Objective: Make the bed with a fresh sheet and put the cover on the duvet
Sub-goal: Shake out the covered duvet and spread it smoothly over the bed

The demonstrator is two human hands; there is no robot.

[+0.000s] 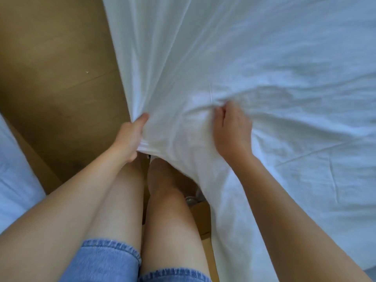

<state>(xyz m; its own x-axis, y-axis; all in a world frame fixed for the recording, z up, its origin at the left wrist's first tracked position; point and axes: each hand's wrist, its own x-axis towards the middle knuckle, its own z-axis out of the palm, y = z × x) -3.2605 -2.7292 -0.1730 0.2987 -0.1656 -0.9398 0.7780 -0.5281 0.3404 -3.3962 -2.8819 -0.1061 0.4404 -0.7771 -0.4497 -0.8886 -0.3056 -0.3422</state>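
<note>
At the near corner of the bed, a white sheet (pixel 264 58) is spread, filling the right and upper part of the view; the bed itself is hidden beneath it. The sheet is noted as creased, with long folds fanning out from the two hands. Its left side hangs down toward the wooden floor (pixel 50 78). The left hand (pixel 130 137) is closed round a gathered bunch of the sheet's edge at the corner, thumb laid on top of the cloth and fingers tucked under it. The right hand (pixel 232 129) is set on top of the bed, a little to the right of the left hand, with sheet stretched between the two. Its fingers (pixel 220 110) are curled into a raised ridge of the cloth, which is pinched there. Some motion blur is noted on this hand, so the exact lie of the fingertips cannot be told. Below the left hand the hem is lifted, and bare legs (pixel 162 200) are seen beside the bed, in blue denim shorts (pixel 105 259). A second mass of white fabric (pixel 14 169) lies at the left edge, well apart from the sheet, with floor between; what it is cannot be told. Close under the hanging sheet, just right of the legs, a small greyish object (pixel 192 198) is partly seen, too hidden to identify.
</note>
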